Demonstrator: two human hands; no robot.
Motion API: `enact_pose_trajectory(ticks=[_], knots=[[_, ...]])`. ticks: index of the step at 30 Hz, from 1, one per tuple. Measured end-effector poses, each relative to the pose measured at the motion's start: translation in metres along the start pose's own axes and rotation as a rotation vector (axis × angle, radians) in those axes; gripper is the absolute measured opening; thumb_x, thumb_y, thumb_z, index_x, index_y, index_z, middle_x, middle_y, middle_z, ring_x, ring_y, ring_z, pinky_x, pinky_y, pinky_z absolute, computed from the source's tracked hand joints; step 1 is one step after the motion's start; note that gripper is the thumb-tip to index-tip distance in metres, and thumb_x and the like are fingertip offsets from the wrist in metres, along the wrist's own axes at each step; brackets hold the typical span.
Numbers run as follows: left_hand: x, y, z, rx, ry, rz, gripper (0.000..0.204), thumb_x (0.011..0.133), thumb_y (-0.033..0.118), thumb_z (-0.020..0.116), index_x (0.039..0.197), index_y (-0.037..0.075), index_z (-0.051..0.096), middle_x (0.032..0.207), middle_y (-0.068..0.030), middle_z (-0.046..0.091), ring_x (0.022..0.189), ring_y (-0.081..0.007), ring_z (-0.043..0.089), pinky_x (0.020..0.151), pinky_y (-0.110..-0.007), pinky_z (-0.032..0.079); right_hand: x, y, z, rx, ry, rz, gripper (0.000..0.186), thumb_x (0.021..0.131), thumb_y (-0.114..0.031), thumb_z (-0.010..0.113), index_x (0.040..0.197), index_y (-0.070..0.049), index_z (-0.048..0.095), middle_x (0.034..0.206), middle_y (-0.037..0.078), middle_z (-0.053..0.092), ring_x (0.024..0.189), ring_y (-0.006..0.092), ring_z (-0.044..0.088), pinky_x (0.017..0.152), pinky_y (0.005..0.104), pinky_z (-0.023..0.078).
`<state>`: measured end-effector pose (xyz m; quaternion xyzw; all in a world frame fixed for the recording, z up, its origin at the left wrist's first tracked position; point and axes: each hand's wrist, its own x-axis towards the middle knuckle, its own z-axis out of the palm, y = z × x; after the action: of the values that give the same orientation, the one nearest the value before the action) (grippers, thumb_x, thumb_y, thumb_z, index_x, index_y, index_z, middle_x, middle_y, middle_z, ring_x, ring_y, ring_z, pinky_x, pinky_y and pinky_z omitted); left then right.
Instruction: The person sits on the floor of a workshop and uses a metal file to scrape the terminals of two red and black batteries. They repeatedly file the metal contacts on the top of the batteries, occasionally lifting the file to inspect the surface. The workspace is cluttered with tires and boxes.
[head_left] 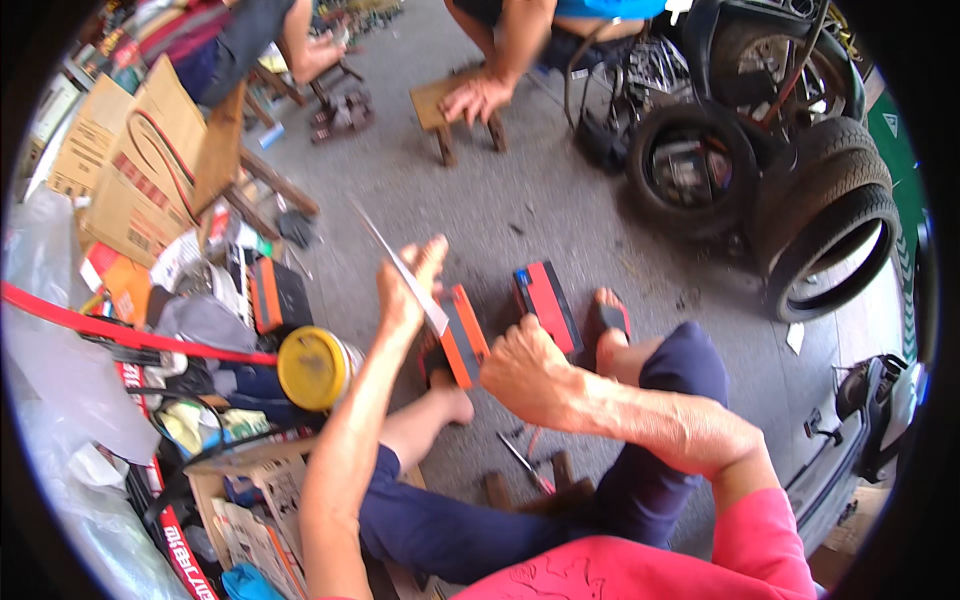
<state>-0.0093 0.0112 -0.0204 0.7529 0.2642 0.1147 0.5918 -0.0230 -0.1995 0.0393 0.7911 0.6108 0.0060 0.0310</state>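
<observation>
From my remote seat, the nearest loose thing I see on the floor is a slim tool (525,465), lying between the wearer's knees, touched by neither hand. Just beyond it is the right hand (525,370), its fingers curled into a fist over the near end of the orange box (466,335); I cannot tell whether anything is inside that fist or whether it touches the box. The left hand (405,290) is raised a little farther out, thumb and fingers pinching a thin white sheet (432,312). The sheet tilts, nearly edge-on to me, its wide lower end over the orange box. I judge that it wants a light, even pinch, since anything so thin could crease or flap; resting the right hand on the box would steady things, with the sheet's edge clear of the knuckles. Right of it lies the red box (553,300), and off to the left stands a yellow-lidded bucket (312,370). Farthest, a tyre (643,168) and a co-worker's hand (475,98) on a stool (430,103).
</observation>
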Motion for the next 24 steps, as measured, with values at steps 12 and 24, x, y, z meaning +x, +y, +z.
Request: enact_pose_trajectory(ticks=[12,24], knots=[[-0.002,0.012,0.004,0.005,-0.155,0.176,0.026,0.095,-0.001,0.050,0.120,-0.001,0.055,0.107,-0.0132,0.063,0.104,-0.0198,0.064,0.086,-0.034,0.057,-0.001,-0.009,-0.023,0.105,-0.432,-0.058,0.028,0.080,-0.018,0.065,0.103,-0.002,0.070,0.088,0.011,0.070,0.089,0.0291,0.067,0.084,0.0528,0.042],[-0.007,0.007,0.003,0.391,0.164,0.356,0.021,0.082,0.019,0.079,0.082,0.000,0.069,0.064,0.0004,0.063,0.056,-0.0058,0.056,0.050,-0.020,0.045,-0.006,-0.012,-0.018,0.078,-0.408,-0.086,0.029,0.081,-0.022,0.065,0.101,-0.003,0.071,0.085,0.009,0.069,0.084,0.0265,0.064,0.078,0.0523,0.041]])
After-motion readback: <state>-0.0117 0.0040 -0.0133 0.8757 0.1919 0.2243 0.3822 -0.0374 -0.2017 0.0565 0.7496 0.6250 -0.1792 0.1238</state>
